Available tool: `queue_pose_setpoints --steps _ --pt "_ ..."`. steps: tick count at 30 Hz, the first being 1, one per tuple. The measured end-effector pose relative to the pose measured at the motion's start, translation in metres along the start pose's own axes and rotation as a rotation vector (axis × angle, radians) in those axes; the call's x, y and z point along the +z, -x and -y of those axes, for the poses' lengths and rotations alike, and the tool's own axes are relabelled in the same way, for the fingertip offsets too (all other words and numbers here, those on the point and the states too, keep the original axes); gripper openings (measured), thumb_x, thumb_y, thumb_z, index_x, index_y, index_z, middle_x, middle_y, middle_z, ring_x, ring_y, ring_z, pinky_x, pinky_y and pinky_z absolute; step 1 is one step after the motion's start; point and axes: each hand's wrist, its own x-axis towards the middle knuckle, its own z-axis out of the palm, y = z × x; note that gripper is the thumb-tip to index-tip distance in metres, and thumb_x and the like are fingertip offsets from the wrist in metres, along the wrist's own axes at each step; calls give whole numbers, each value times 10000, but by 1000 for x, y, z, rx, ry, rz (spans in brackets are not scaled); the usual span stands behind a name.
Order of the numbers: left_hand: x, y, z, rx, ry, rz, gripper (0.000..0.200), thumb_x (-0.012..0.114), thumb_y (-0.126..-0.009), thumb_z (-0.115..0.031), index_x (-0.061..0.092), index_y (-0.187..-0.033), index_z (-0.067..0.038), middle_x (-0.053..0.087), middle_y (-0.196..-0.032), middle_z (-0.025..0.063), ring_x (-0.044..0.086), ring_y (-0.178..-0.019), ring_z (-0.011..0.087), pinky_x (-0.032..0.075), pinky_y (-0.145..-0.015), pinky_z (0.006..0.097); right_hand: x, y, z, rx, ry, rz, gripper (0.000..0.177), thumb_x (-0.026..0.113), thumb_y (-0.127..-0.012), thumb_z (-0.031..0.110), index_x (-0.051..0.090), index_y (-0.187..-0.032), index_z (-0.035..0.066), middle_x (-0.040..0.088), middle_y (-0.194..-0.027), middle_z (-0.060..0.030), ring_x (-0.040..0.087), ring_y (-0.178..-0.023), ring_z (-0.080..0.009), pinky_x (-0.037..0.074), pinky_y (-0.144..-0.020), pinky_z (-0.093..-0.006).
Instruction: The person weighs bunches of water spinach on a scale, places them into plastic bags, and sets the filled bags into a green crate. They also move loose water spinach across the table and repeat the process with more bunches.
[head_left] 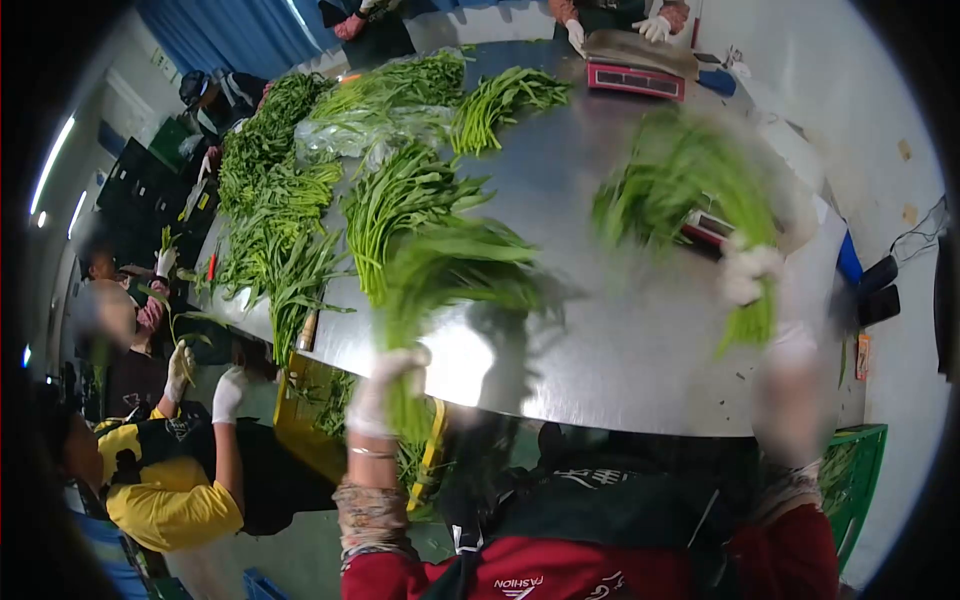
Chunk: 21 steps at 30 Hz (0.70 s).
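Observation:
My left hand (385, 385), in a white glove, is closed round the stems of a bunch of leafy greens (455, 265) at the table's near edge. Its long stems hang below the fist, and the leaves fan up to the right, smeared by motion. On the right, my gloved right hand (752, 272) grips a second bunch of leafy greens (690, 170). Those leaves are badly blurred and arch leftward over a small red scale (708, 228), hiding part of it. Another bunch (405, 205) lies just beyond my left hand.
Heaped greens (285, 190) cover the left side of the metal table (590, 355), with a plastic bag (370, 135) among them. A red scale (636, 82) stands at the far edge before a co-worker. Someone in yellow (170, 500) works at left. A green crate (855, 480) is at lower right.

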Motion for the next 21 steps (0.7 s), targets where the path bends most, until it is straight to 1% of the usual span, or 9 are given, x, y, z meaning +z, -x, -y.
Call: queue_pose_setpoints --steps 2,4,6,8,10,12,15,18,21 --pt "-43 25 -34 251 483 167 434 503 -844 -111 378 -1230 46 451 -611 -44 364 -426 25 314 -371 142 29 16 37 -270 5 217 211 562 -845 105 502 -1020 3 424 -679 28 407 -534 -70 332 -502 -197" --pt "-84 10 -8 -73 -393 29 219 503 -872 -139 607 -957 33 574 -652 52 473 -455 104 417 -454 216 48 -1 5 -240 393 -181 186 576 -855 130 531 -988 8 422 -677 37 404 -528 -63 348 -505 -197" --pt "-98 20 -8 -522 -555 -37 202 566 -839 -125 601 -956 36 576 -640 65 521 -490 125 412 -455 212 67 2 -34 539 762 -158 157 587 -840 130 567 -926 0 480 -705 21 404 -521 -61 365 -496 -198" --pt "-96 39 -70 -294 -348 -47 267 535 -834 -66 541 -1067 65 578 -635 63 540 -502 124 418 -444 210 91 5 -32 1084 1057 -79 149 592 -827 121 578 -898 -9 508 -722 4 398 -518 -65 371 -496 -206" --pt "-108 51 -92 20 -27 153 331 531 -846 -96 510 -1126 79 579 -667 56 523 -510 104 420 -463 194 99 12 -11 800 733 -157 192 601 -805 106 558 -956 -5 541 -762 -29 450 -556 -86 388 -512 -218" --pt "-68 47 -92 107 108 -174 403 549 -859 -159 492 -1173 87 585 -729 53 518 -533 90 422 -479 181 109 14 3 399 498 -112 219 609 -806 107 548 -990 5 548 -774 -34 495 -592 -99 405 -531 -227" --pt "-47 30 -69 157 -16 -4 451 580 -874 -206 475 -1242 33 618 -860 61 595 -712 108 485 -621 199 87 -9 -20 132 570 35 254 614 -816 121 532 -1032 14 560 -791 -43 546 -653 -125 446 -584 -235" --pt "-16 2 -4 95 143 288 537 601 -870 -237 396 -1318 -23 607 -1078 130 608 -972 210 505 -828 331 68 -34 -77 111 719 -40 224 622 -844 156 556 -995 5 614 -866 -79 605 -756 -156 494 -702 -274" --pt "31 -24 102 36 367 290 459 590 -862 -168 451 -1276 -26 555 -1175 106 553 -1052 203 469 -896 365 4 -49 -144 228 824 -86 254 629 -857 157 561 -1042 -3 632 -941 -80 630 -835 -161 503 -734 -282"
